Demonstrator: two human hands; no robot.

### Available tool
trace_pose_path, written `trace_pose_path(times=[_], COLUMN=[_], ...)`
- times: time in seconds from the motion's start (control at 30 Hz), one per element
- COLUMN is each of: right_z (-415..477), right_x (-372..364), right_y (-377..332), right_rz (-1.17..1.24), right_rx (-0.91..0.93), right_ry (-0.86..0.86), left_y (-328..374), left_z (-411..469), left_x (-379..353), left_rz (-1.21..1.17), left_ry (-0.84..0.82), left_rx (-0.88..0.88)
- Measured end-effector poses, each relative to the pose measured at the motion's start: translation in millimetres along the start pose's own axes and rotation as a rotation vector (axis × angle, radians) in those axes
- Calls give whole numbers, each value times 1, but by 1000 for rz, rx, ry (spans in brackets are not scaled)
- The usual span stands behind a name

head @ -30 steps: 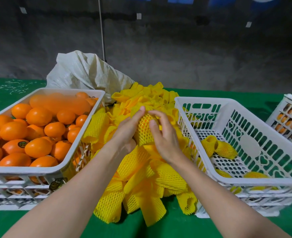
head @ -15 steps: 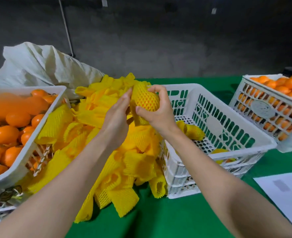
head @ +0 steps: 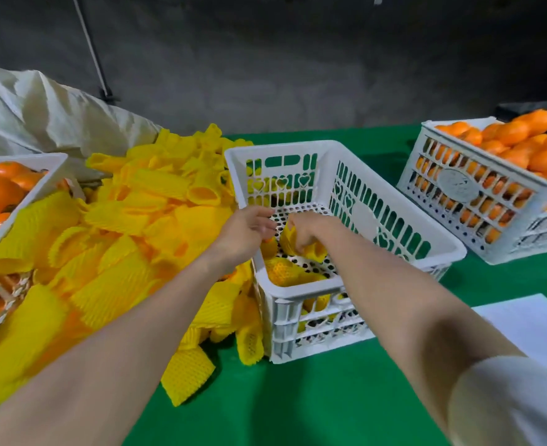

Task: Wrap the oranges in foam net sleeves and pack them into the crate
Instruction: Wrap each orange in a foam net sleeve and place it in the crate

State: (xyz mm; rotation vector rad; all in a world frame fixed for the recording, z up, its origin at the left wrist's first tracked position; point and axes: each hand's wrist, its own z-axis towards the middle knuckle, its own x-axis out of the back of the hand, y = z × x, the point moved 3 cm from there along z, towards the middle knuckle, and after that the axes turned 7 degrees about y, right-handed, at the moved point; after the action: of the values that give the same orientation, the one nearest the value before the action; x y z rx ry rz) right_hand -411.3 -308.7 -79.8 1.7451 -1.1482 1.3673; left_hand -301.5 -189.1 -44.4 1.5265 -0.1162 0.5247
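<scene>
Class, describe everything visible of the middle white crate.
The white crate looks like moulded plastic, with slotted and heart-shaped wall cut-outs and a perforated floor. It stands upright on the green table, beside the pile of yellow sleeves. A few wrapped oranges lie inside. The right hand grips one low inside; the left hand hovers over its rim.

A table (head: 298, 397) covered in green cloth carries all items.

- Centre: a white slotted crate (head: 278, 147).
- Left of centre: a pile of yellow foam net sleeves (head: 130, 226), touching the crate.
- Left edge: a crate of oranges (head: 37, 188).
- Upper left: a white sack (head: 40, 114).
- Upper right: a second orange crate (head: 459, 181).
- Lower right: a white sheet (head: 529, 323).
</scene>
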Motion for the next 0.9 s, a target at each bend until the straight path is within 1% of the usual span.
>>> trace_pose_path(times=[0.07, 0.17, 0.2, 0.3, 0.37, 0.43, 0.47, 0.53, 0.57, 0.63, 0.67, 0.7, 0.73, 0.77, 0.83, 0.87, 0.9], right_z=[10, 21, 23, 29, 27, 23, 19, 9, 3, -19, -33, -47, -58, -66, -70, -69, -67], right_x=[-13, -30, -33, -35, -32, -24, -17, 3, 14, 35, 44, 50, 52, 52, 39, 30, 21], right_y=[2, 4, 4, 1, -7, -20, -28, -39, -45, -62, -75, -90, -108, -129, -169, -185, -198], right_rz=[-32, -53, -60, -103, -32, 162, 239, 333, 415, 661, 761, 821, 832, 791, 585, 477, 391], right_rx=[-16, -26, -26, -4, 27, 88, 129, 204, 209, 243, 287, 342, 408, 473, 523, 510, 484], right_ry=[-79, -249, -275, -259, -191, -63, 34, 301, 452, 749, 875, 947, 954, 882, 594, 468, 381], left_y=[-1, -3, -3, -3, -3, -2, -1, -1, -2, -6, -8, -11, -15, -20, -31, -37, -42], left_z=[-2, -5, -5, -6, -8, -11, -11, -11, -11, -10, -10, -10, -12, -13, -19, -23, -27], left_x=[3, 7, 8, 8, 7, 9, 13, 30, 43, 75, 92, 110, 127, 143, 171, 181, 190], left_rz=[-43, -136, -147, -172, -205, -253, -295, -368, -367, -343, -344, -346, -345, -342, -330, -321, -312], left_ry=[-3, 8, 15, 52, 64, 62, 67, 120, 170, 270, 314, 357, 403, 448, 516, 531, 536], left_rx=[1, -10, -9, -3, 10, 30, 50, 98, 114, 113, 105, 100, 100, 103, 117, 122, 128])
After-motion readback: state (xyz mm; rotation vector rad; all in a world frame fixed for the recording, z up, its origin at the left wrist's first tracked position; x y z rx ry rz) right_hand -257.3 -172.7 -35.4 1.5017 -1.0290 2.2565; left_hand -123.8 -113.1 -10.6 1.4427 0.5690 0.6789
